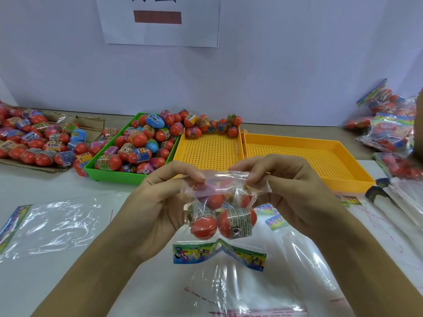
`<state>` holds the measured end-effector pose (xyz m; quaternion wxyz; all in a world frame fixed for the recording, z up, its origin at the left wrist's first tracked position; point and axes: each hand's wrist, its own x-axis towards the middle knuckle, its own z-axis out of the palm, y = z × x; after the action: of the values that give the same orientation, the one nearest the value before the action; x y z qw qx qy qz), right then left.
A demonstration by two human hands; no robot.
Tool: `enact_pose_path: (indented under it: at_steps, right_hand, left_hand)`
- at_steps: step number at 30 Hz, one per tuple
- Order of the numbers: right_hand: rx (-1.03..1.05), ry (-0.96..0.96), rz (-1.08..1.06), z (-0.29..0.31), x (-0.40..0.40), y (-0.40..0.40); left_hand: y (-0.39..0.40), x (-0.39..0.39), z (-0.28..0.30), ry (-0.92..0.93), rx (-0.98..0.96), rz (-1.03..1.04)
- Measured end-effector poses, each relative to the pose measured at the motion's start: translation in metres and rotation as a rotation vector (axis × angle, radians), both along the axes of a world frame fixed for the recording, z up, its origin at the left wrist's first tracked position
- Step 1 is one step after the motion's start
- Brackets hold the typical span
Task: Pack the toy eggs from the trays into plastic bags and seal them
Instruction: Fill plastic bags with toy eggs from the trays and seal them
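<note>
A clear plastic bag (225, 197) with several red toy eggs (235, 221) inside hangs above the table in the middle of the view. My left hand (160, 200) pinches the bag's folded top edge on the left side, and my right hand (290, 186) pinches it on the right. The bag's colourful printed header (217, 252) hangs at the bottom. A green tray (109, 173) heaped with toy eggs (146, 138) stands behind my left hand. Next to it is a yellow tray (210, 152) with a few eggs at its far edge.
A second yellow tray (315, 161) stands at the right. Loose eggs lie on cardboard (52, 167) at the far left. Filled bags (389, 124) are piled at the right. Flat unfilled bags (57, 225) lie on the table, left and under my hands. A white wall rises behind.
</note>
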<state>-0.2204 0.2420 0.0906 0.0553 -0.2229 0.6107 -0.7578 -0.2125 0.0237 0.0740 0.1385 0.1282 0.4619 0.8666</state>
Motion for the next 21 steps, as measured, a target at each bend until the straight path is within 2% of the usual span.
enact_pose_path:
  at_steps: [2, 5, 8, 9, 12, 15, 17, 18, 20, 21]
  right_hand:
    - [-0.01, 0.015, 0.034, 0.001, 0.001, 0.001]
    - [-0.012, 0.002, 0.108, 0.0, 0.001, 0.001]
    - [-0.03, -0.026, 0.143, -0.002, 0.001, 0.002]
    - [-0.029, -0.027, 0.147, -0.002, 0.001, 0.002]
    - [-0.011, -0.026, 0.112, -0.005, -0.001, 0.002]
    - [-0.105, -0.049, 0.012, -0.006, -0.003, -0.001]
    - [-0.108, -0.097, -0.081, -0.007, -0.004, -0.005]
    - [-0.013, -0.094, -0.142, -0.009, -0.004, -0.007]
    - [0.363, 0.005, -0.243, -0.017, -0.002, -0.009]
    - [0.501, 0.044, -0.225, -0.02, -0.001, -0.012]
  left_hand:
    - [0.002, -0.008, 0.001, 0.001, -0.031, -0.014]
    - [0.003, -0.012, 0.004, -0.016, -0.226, 0.043]
    - [0.002, -0.006, 0.004, -0.077, 0.021, 0.092]
    - [0.001, -0.002, 0.006, -0.087, 0.028, 0.101]
    - [0.001, 0.0, 0.003, -0.021, -0.144, 0.122]
    - [0.008, 0.0, -0.001, 0.173, -0.378, 0.232]
    - [0.01, 0.001, -0.008, 0.294, -0.45, 0.28]
    - [0.011, 0.001, -0.01, 0.327, -0.468, 0.294]
    - [0.011, 0.0, -0.013, 0.364, -0.467, 0.301]
    - [0.011, -0.001, -0.012, 0.356, -0.441, 0.285]
